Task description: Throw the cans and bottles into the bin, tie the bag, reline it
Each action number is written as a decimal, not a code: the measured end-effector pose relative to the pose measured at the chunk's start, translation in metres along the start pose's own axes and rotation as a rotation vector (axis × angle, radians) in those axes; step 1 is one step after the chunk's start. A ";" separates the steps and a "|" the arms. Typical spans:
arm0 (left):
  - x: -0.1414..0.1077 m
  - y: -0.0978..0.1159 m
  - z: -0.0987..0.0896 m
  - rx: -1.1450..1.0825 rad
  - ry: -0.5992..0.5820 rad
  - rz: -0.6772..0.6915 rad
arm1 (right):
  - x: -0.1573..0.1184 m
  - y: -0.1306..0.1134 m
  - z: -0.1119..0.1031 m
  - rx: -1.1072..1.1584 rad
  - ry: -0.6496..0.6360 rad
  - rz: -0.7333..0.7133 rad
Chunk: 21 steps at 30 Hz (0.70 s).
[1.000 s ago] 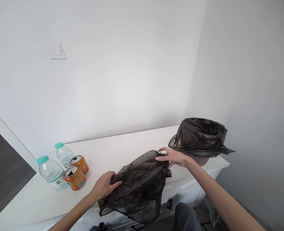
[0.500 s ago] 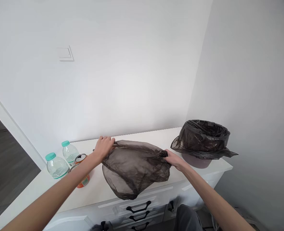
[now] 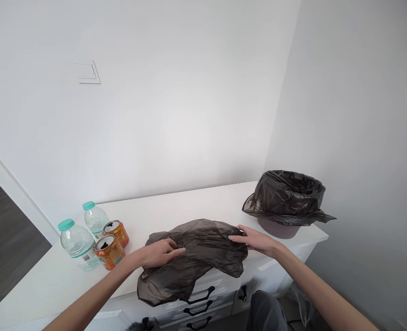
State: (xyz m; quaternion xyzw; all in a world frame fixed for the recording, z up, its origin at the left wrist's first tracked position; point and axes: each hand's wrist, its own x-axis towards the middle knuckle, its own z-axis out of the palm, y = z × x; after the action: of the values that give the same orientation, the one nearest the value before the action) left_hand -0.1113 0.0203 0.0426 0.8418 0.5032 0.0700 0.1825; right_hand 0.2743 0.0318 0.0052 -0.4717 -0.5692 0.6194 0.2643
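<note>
A thin, dark, see-through plastic garbage bag [image 3: 206,246] lies bunched over the front edge of the white counter, its lower left part hanging in front of the drawers. My left hand [image 3: 160,253] is closed on the bag's left side, thumb and fingers pointing right; folds hide part of the grip. At the bag's right end, my right hand [image 3: 256,240] pinches the plastic, thumb on the near side. Left of the bag stand two opened orange cans [image 3: 109,252] and two clear bottles with teal caps [image 3: 77,241].
A mauve bin [image 3: 281,230] lined with another dark bag [image 3: 286,197] stands at the counter's right end by the wall corner. Below the white countertop [image 3: 155,214] are drawers with black handles [image 3: 199,295]. A light switch [image 3: 88,72] is on the wall.
The bag has gone from stretched between my hands to lower and crumpled. My left hand has moved down, right and nearer; both cans now show fully. My right hand has dropped slightly.
</note>
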 end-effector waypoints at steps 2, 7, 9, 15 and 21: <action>-0.011 -0.005 0.017 0.025 -0.023 -0.053 | -0.004 0.003 -0.003 0.133 -0.073 -0.019; -0.031 -0.024 0.061 0.180 0.071 -0.110 | -0.007 0.007 0.002 0.258 -0.053 -0.120; -0.034 -0.036 0.076 0.273 0.116 -0.074 | -0.007 0.008 0.006 0.218 0.020 -0.160; -0.044 -0.070 0.103 0.445 0.293 0.057 | -0.015 0.017 0.003 0.155 0.123 -0.134; -0.032 -0.086 0.080 0.535 0.355 -0.020 | -0.013 0.030 -0.011 0.333 0.154 -0.204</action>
State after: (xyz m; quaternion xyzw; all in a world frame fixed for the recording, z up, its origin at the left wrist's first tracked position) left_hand -0.1737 0.0103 -0.0618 0.8295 0.5361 0.0789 -0.1353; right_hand 0.2959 0.0196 -0.0185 -0.4073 -0.4819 0.6372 0.4426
